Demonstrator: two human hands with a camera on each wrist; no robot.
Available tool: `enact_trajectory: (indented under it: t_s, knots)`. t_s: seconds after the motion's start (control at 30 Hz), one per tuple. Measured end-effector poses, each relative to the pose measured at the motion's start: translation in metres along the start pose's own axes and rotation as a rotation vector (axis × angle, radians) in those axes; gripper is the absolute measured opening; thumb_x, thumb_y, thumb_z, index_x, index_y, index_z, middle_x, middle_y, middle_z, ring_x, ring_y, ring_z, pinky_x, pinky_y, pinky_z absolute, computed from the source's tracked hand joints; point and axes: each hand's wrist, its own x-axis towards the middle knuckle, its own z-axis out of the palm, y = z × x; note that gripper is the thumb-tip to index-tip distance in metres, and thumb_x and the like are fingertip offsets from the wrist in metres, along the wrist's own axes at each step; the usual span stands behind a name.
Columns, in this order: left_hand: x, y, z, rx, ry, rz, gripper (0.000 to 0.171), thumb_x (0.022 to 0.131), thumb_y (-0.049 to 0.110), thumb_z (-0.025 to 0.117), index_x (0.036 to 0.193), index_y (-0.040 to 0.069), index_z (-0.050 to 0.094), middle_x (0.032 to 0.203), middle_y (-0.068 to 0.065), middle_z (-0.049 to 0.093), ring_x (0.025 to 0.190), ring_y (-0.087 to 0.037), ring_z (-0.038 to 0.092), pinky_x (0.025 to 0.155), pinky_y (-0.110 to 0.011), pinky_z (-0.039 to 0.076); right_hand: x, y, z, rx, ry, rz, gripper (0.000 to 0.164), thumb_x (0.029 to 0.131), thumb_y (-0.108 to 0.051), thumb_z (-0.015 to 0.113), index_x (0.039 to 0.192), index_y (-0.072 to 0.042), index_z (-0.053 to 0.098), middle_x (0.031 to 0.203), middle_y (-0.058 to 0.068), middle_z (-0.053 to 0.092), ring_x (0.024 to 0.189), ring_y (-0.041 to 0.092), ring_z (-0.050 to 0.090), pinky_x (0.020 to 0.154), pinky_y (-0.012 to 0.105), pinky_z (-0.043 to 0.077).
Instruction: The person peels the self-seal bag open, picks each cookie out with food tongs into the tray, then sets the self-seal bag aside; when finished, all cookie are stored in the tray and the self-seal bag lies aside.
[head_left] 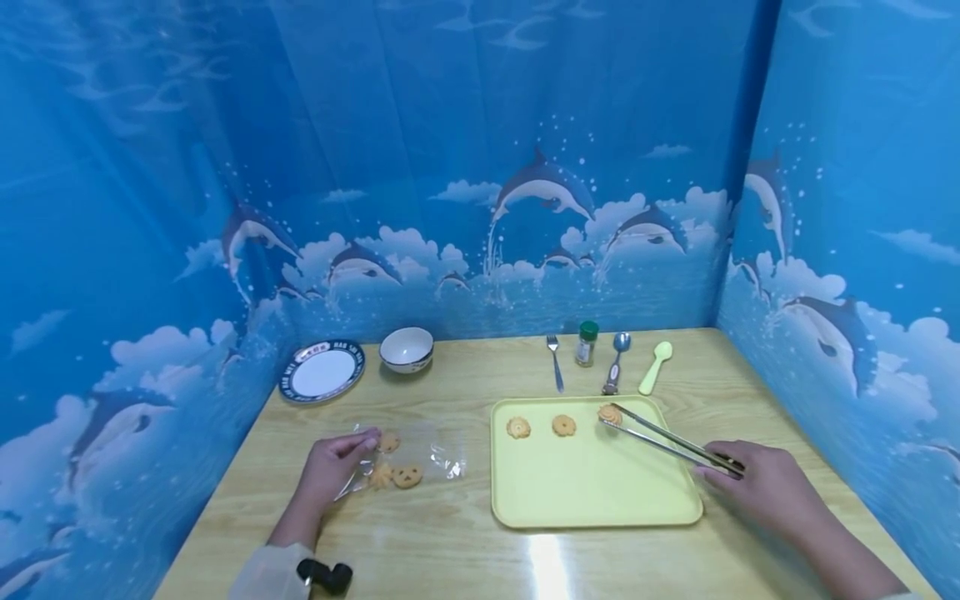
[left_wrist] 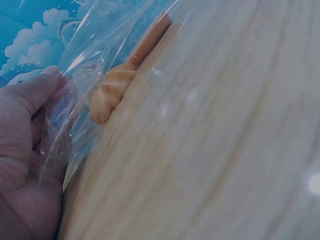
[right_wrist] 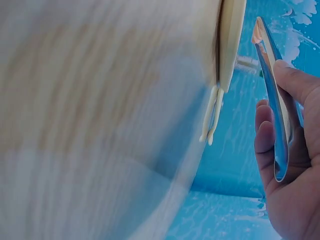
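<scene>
My left hand (head_left: 333, 467) pinches the edge of a clear plastic bag (head_left: 446, 462) lying on the table. Inside the bag are several cookies, among them a round one with dark holes (head_left: 408, 477) and a swirled one (left_wrist: 114, 90). On the right, my right hand (head_left: 765, 483) grips metal tongs (head_left: 667, 437), their folded end against the palm in the right wrist view. Between the tong tips is a swirled cookie (head_left: 610, 414), over the far right of a yellow tray (head_left: 592, 492); whether it touches the tray I cannot tell. Two more cookies, a scalloped one (head_left: 518, 427) and a ring-shaped one (head_left: 564, 426), lie on the tray.
Behind the tray are a fork (head_left: 555, 364), a green-capped jar (head_left: 587, 344), a metal spoon (head_left: 616, 363) and a pale green spoon (head_left: 656, 368). A blue-rimmed plate (head_left: 322, 372) and a white bowl (head_left: 407, 349) stand at the back left. Dolphin-printed curtains enclose the table.
</scene>
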Motion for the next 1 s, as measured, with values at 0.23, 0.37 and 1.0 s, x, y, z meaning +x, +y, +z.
enact_trajectory:
  t_s: [0.23,0.37,1.0]
  knots:
    - [-0.0017,0.0004,0.0007,0.011,0.004,0.002,0.033,0.093,0.042,0.073,0.119,0.022,0.075,0.132,0.003,0.070,0.129,-0.023,0.063,0.115,-0.045,0.045,-0.0028,0.0068,-0.0020,-0.034,0.038,-0.037,0.035,0.080,-0.040,0.087,0.106,-0.017,0.078,0.096,0.005,0.079,0.086,0.031,0.073,0.072,0.055,0.058]
    - [-0.0016,0.0017,0.0009,-0.002,0.001,0.011,0.034,0.092,0.043,0.074,0.118,0.022,0.075,0.131,0.002,0.070,0.129,-0.023,0.064,0.115,-0.045,0.046,-0.0030,0.0079,-0.0006,-0.028,0.041,-0.038,0.034,0.080,-0.039,0.087,0.106,-0.018,0.078,0.097,0.005,0.079,0.087,0.033,0.074,0.073,0.056,0.058]
    - [-0.0006,-0.0002,0.0002,-0.010,-0.005,-0.007,0.032,0.093,0.042,0.074,0.119,0.023,0.075,0.132,0.003,0.070,0.130,-0.023,0.063,0.116,-0.045,0.045,-0.0017,0.0066,0.0031,-0.015,0.016,-0.028,0.038,0.082,-0.042,0.085,0.109,-0.017,0.077,0.100,0.007,0.078,0.089,0.032,0.073,0.075,0.057,0.059]
